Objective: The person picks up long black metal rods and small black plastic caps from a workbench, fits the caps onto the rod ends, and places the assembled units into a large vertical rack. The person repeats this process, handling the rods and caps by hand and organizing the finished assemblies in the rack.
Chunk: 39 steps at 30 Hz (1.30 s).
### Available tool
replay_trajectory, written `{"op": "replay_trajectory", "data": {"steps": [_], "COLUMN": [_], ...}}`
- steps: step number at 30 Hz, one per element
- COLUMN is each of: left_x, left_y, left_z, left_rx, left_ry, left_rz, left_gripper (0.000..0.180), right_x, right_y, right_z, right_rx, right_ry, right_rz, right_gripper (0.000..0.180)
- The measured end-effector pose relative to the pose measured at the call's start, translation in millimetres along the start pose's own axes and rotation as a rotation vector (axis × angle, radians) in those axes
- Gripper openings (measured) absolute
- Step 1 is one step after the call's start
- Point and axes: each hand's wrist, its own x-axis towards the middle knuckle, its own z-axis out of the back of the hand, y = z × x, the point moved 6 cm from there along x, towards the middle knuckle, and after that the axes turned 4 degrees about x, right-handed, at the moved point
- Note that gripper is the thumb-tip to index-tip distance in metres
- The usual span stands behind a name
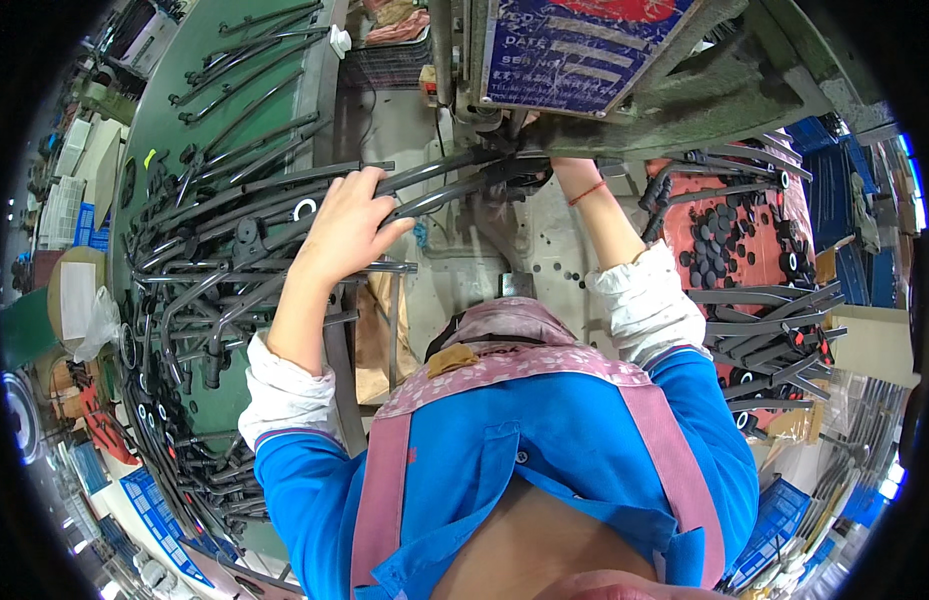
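Black metal tubes run from the left-hand table toward the green-grey machine [674,110] in front of me. My left hand [349,225] lies over a pair of these tubes [449,190], its fingers bent on top and its thumb below, gripping them. The tubes' far ends go in under the machine head. My right hand [566,166] reaches in beneath the machine from the right, near those ends. A red string shows on its wrist, but the machine hides its fingers, so whether they hold anything does not show.
Many black tube frames [254,235] lie heaped on the green table [284,85] to my left. On the right, a red-covered surface [669,205] bears black round caps [714,250] and more tubes [764,330]. Brown cardboard [384,335] hangs by the table edge. Several small dark discs [572,272] lie below the machine.
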Motion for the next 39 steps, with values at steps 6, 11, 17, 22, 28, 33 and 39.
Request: {"op": "replay_trajectory", "data": {"steps": [6, 11, 17, 22, 28, 33, 39], "left_x": [-5, -33, -91, -90, -95, -96, -99], "left_y": [12, 7, 62, 58, 58, 58, 59], "left_z": [-34, -19, -20, -23, -24, -28, -25], "left_rx": [-0.042, 0.041, 0.156, 0.168, 0.160, 0.145, 0.146], "left_ry": [0.072, -0.102, -0.014, -0.044, -0.076, -0.080, -0.099], "left_rz": [0.069, 0.057, 0.413, 0.428, 0.446, 0.461, 0.452], "left_gripper": [0.034, 0.054, 0.066, 0.060, 0.060, 0.058, 0.058], "right_x": [-7, -11, -29, -30, -34, -31, -30], "right_y": [-3, -12, -36, -56, -38, -19, -33], "right_z": [-7, -10, 2, 3, -2, -7, -8], "right_rx": [0.027, 0.072, 0.246, 0.372, 0.379, 0.563, 0.351], "right_ry": [0.005, 0.022, 0.081, 0.127, 0.103, 0.068, 0.079], "right_rz": [-0.026, -0.057, -0.182, -0.281, -0.301, -0.435, -0.251], "right_gripper": [0.025, 0.025, 0.026, 0.026, 0.026, 0.025, 0.023]}}
